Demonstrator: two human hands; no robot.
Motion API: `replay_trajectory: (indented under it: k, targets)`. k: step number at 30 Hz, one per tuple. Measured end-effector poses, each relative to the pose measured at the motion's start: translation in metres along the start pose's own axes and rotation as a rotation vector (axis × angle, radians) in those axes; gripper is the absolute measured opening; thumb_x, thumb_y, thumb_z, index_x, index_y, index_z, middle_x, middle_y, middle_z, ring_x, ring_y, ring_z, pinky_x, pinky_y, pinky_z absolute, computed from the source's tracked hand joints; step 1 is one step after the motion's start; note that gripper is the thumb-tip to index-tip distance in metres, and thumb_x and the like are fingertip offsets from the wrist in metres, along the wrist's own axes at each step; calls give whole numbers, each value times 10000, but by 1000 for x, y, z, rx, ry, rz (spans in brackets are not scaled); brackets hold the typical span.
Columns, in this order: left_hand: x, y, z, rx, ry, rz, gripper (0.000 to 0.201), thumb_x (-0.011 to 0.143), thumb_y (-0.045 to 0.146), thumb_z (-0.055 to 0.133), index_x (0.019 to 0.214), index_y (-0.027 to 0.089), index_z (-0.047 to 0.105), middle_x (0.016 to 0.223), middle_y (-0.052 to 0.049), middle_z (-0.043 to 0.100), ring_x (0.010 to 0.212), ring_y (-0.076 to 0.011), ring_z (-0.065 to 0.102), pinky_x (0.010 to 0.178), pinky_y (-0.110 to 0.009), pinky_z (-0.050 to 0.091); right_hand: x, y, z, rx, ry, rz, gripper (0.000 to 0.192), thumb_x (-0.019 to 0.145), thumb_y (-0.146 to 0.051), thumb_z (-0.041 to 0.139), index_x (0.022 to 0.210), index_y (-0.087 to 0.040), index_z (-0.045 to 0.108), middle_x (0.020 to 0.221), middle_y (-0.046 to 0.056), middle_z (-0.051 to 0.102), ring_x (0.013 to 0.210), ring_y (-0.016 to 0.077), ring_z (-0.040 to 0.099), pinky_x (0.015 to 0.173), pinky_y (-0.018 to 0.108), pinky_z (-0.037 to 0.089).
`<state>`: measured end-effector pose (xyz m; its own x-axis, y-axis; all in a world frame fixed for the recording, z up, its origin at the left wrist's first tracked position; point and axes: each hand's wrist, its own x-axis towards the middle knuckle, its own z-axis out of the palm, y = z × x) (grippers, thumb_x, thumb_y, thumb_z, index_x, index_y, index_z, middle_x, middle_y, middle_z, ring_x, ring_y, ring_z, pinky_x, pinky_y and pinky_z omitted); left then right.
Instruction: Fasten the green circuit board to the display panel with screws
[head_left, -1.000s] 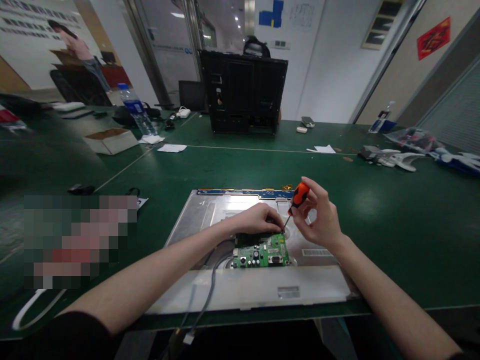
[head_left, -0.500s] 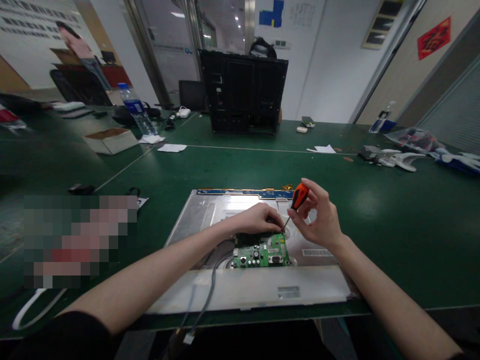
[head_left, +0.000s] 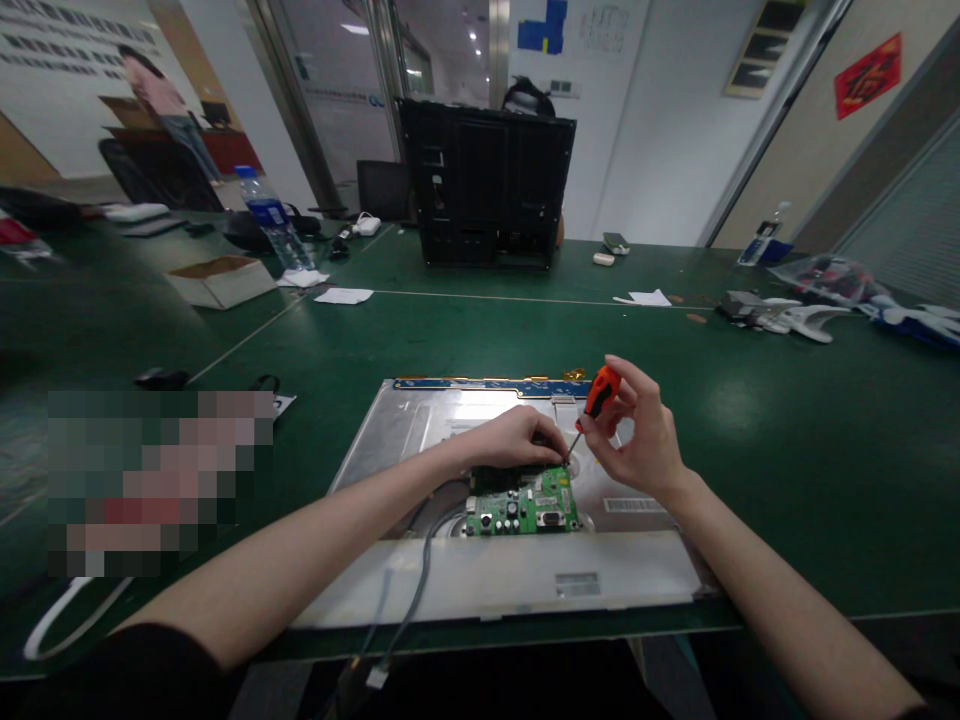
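Note:
My right hand (head_left: 637,430) is closed on an orange and black screwdriver (head_left: 602,390), held tilted. Its tip meets the far right corner of a green circuit board (head_left: 521,505). My left hand (head_left: 521,437) reaches across the board, with its fingers drawn together at that same corner, by the tip. Whatever those fingers pinch is too small or hidden to tell. The board lies on the metal back of a flat display panel (head_left: 645,555), which has a blue strip board (head_left: 480,387) along its far edge. A grey cable (head_left: 426,570) runs from beside the board over the near edge.
Across the green table (head_left: 787,450) stands a black monitor housing (head_left: 487,185), a person's head behind it. At the back left are a water bottle (head_left: 274,225) and an open box (head_left: 223,281). White gloves (head_left: 795,318) lie at right. A person (head_left: 161,100) stands far left.
The screwdriver's handle has shifted very slightly to the right in my right hand, its tip still at the same corner. My left hand has stayed in place.

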<state>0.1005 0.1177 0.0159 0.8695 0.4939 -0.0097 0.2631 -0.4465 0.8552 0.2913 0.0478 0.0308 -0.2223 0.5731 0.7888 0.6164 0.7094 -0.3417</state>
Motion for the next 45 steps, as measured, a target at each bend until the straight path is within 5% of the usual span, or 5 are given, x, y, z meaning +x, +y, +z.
replay_trajectory:
  k: [7, 18, 30, 45]
  targets:
    - [0, -1, 0, 16, 3, 2, 113, 824, 96, 681, 860, 148, 775, 811, -15, 754, 731, -125, 661, 714, -208, 471, 1, -1, 0, -30, 31, -11, 691, 859, -198, 613, 1464, -292, 293, 620, -109, 466, 406, 81, 488, 397, 195, 412]
    - [0, -3, 0, 18, 11, -16, 104, 818, 113, 697, 882, 131, 777, 811, -24, 751, 734, -133, 659, 710, -209, 473, 3, -2, -2, 43, 10, -30, 700, 856, -140, 548, 1486, -294, 284, 799, -32, 602, 491, 93, 584, 418, 198, 475]
    - [1, -5, 0, 9, 3, 9, 123, 815, 88, 692, 888, 134, 779, 814, -25, 756, 731, -127, 660, 718, -206, 474, 2, 1, 0, -38, 33, -29, 674, 876, -223, 622, 1464, -287, 297, 631, -100, 478, 418, 86, 503, 392, 194, 426]
    - [1, -4, 1, 10, 5, 2, 121, 818, 98, 686, 873, 151, 779, 795, -9, 748, 715, -121, 651, 710, -206, 471, 1, -1, -1, 18, 3, 8, 665, 861, -165, 568, 1457, -272, 295, 714, -62, 579, 470, 99, 575, 417, 206, 474]
